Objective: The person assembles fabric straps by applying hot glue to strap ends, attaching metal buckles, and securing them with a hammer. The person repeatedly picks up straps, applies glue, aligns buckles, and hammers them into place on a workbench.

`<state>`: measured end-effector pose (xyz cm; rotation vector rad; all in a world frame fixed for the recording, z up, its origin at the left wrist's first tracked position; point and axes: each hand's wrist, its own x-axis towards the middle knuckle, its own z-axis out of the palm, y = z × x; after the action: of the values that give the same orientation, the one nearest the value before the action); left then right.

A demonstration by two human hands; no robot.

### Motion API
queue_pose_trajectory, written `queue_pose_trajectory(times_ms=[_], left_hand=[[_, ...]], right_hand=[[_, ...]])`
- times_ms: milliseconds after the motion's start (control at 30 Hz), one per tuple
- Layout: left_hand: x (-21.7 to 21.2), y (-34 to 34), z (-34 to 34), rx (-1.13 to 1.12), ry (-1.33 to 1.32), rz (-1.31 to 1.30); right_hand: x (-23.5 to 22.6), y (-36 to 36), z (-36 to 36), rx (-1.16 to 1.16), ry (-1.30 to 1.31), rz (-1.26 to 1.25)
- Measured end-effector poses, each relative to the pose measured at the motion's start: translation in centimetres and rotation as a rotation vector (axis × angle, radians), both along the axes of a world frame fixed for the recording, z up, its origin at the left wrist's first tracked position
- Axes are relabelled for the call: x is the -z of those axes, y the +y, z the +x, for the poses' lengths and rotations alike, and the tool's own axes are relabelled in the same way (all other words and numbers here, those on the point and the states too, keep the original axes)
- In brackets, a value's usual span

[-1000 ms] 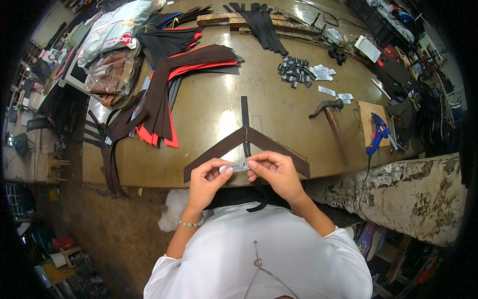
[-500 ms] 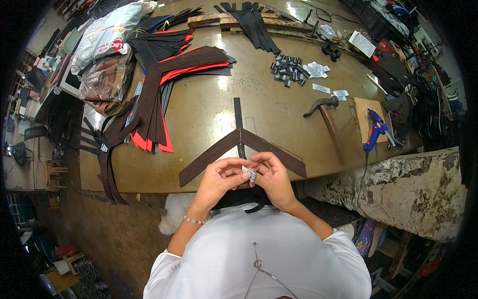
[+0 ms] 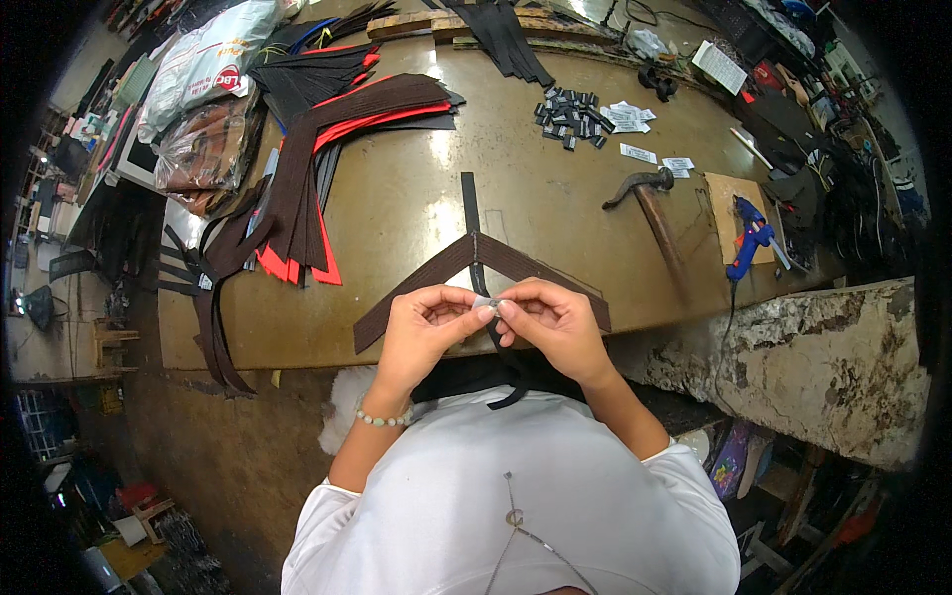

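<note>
My left hand (image 3: 428, 327) and my right hand (image 3: 548, 319) meet at the fingertips over the near edge of the tan worktable (image 3: 397, 198), both pinching a small pale label (image 3: 487, 301). Directly under them lies a brown V-shaped strap piece (image 3: 436, 273) with a narrow black strap (image 3: 470, 203) running away from its peak. A black strap end hangs down below my hands against my white shirt.
A stack of brown, black and red straps (image 3: 317, 159) lies at the left. Small black pieces (image 3: 570, 109) and white labels (image 3: 635, 119) sit at the back. A hammer (image 3: 645, 198) and a blue glue gun (image 3: 749, 238) on a board lie right. Plastic-wrapped bundles (image 3: 203, 109) are far left.
The view has shifted slightly. My hands stay together on the small label, fingers working it; the strap piece has not moved.
</note>
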<state>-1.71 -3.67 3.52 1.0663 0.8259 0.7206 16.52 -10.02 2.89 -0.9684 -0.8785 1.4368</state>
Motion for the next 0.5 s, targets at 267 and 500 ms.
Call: queue_pose_trajectory(times_ms=[267,500], left_hand=[[-0.05,-0.65,-0.5,-0.031,0.048,-0.008],[-0.25,-0.56,-0.63,-0.021,0.133,0.016]], right_hand=[[-0.19,-0.07,0.11,0.017,-0.066,-0.014],[-0.18,0.31,-0.18,0.041,-0.091,0.012]])
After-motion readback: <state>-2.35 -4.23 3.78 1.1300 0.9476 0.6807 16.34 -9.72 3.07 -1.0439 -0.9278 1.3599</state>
